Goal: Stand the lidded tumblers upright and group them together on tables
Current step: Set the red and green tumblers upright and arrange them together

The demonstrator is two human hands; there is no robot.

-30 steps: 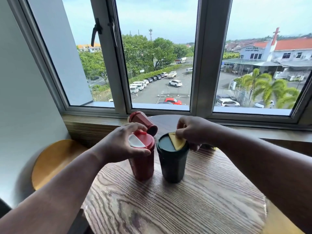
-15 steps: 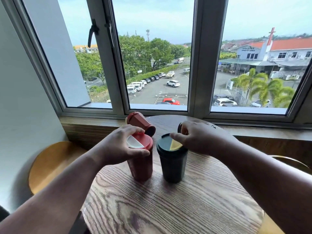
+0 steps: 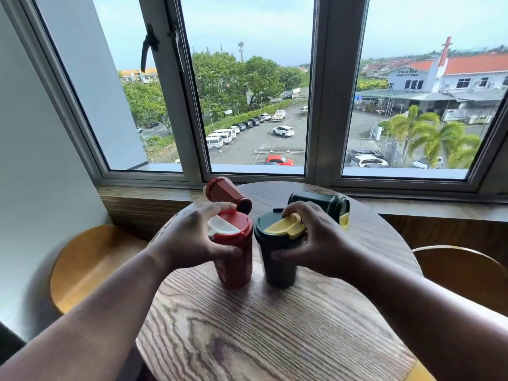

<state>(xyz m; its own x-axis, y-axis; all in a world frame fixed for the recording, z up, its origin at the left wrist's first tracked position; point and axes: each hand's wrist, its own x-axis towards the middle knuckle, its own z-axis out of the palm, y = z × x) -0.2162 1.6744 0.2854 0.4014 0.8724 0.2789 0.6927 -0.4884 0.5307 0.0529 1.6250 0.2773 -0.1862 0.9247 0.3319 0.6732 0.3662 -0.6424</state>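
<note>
Two tumblers stand upright side by side on the round wooden table (image 3: 275, 334). The red tumbler (image 3: 237, 266) has a red lid with a white flap; my left hand (image 3: 192, 237) wraps around its top. The dark green tumbler (image 3: 280, 268) has a yellow flap on its lid; my right hand (image 3: 316, 240) grips its rim and side. Behind them a second red tumbler (image 3: 224, 192) lies on its side near the window. A second dark green tumbler (image 3: 324, 202) lies on its side behind my right hand, partly hidden.
A window frame and wooden sill (image 3: 143, 199) run close behind the table. A round wooden stool seat (image 3: 88, 259) sits at the left, and a chair (image 3: 467, 270) at the right. A white wall borders the left side.
My right hand has shifted from the green tumbler's lid top to gripping its rim and side, which uncovers the lying green tumbler behind. My left hand stays on the red tumbler.
</note>
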